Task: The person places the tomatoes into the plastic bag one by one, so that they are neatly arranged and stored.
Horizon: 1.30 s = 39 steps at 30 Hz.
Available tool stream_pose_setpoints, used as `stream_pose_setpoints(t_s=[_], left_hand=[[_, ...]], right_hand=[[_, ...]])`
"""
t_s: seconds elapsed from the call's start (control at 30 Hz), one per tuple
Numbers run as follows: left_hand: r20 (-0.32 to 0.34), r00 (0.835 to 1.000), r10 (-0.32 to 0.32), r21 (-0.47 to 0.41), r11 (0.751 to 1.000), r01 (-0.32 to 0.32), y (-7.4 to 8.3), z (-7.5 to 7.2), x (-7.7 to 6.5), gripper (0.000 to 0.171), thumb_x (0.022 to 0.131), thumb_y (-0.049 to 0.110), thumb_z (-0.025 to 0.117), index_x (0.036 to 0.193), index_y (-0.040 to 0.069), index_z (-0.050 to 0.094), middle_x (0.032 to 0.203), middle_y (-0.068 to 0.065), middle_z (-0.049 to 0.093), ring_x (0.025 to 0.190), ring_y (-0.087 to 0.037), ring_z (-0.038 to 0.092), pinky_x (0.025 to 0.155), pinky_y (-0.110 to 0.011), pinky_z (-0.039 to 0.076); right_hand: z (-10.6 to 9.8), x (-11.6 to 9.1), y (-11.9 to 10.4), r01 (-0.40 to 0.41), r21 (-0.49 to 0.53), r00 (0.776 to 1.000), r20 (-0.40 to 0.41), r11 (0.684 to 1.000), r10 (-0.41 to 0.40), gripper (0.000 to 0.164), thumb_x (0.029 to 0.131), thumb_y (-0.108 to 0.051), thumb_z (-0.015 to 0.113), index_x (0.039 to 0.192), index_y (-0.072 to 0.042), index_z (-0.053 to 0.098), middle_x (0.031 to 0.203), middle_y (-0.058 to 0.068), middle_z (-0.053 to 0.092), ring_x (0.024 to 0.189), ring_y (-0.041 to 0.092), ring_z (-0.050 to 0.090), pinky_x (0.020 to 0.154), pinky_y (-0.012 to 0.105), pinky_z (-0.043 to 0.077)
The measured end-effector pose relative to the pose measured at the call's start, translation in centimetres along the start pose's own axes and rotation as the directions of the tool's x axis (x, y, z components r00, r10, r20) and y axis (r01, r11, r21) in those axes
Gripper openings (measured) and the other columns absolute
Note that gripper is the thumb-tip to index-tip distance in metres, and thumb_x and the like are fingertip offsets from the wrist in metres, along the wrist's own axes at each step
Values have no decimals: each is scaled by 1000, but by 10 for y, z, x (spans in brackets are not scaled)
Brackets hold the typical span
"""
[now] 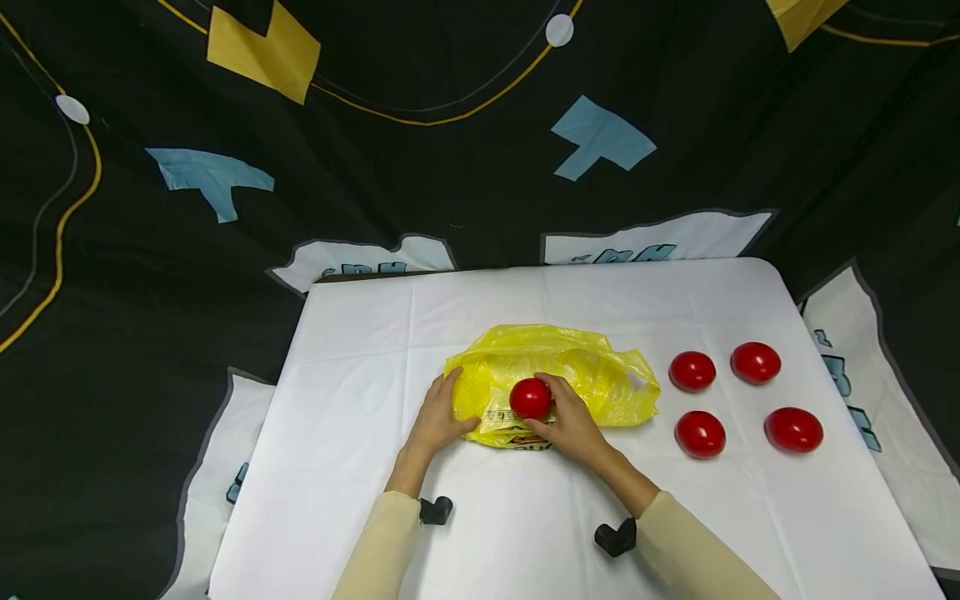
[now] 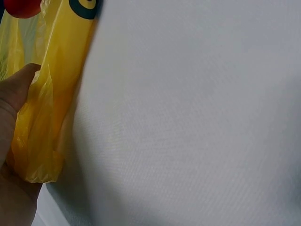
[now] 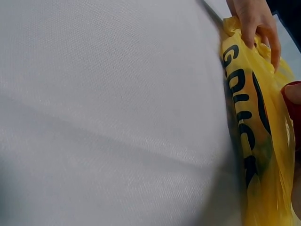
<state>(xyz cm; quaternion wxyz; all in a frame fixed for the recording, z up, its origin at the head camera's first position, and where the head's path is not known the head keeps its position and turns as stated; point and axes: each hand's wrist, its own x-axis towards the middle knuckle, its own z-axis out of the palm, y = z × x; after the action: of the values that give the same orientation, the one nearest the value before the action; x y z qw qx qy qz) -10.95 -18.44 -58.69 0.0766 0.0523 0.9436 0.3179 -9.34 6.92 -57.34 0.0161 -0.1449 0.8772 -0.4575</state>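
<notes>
A crumpled yellow plastic bag (image 1: 555, 350) with dark printing lies on the white table. At its left end my left hand (image 1: 437, 417) grips the bag's edge, the thumb over the film in the left wrist view. My right hand (image 1: 572, 421) holds a glossy red ball (image 1: 530, 398) between thumb and fingers, over the front middle of the bag. In the right wrist view only part of that ball (image 3: 295, 113) shows at the right edge, with the thumb against it. Whether the ball rests on the bag I cannot tell.
Several more glossy red balls (image 1: 700, 434) lie to the right of the bag on the white-covered table (image 1: 360, 350). Black wrist devices (image 1: 617, 537) sit by both sleeves. Behind the table hangs a black cloth (image 1: 420, 183) with yellow, blue and white patterns.
</notes>
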Motion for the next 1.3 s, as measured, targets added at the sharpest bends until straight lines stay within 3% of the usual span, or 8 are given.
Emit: stream_pose_setpoints(t_s=[0.77,1.3], left_hand=[[-7,1000,12,9,1000,-12,1,-1,1,95,72,30,82,148,12,28,147,-19,30,132,-34,33,107,-48,32],[-14,1000,28,22,999,-28,0,1,0,94,72,28,81,147,11,28,146,-19,31,132,-35,34,106,-47,33]], right_hand=[[28,6,-9,42,-69,995,98,997,-35,76,75,-24,81,137,-7,42,133,11,48,117,28,52,96,45,45],[40,7,-12,50,-107,993,111,993,-38,75,76,-22,80,137,-4,41,132,13,49,118,28,52,98,44,43]])
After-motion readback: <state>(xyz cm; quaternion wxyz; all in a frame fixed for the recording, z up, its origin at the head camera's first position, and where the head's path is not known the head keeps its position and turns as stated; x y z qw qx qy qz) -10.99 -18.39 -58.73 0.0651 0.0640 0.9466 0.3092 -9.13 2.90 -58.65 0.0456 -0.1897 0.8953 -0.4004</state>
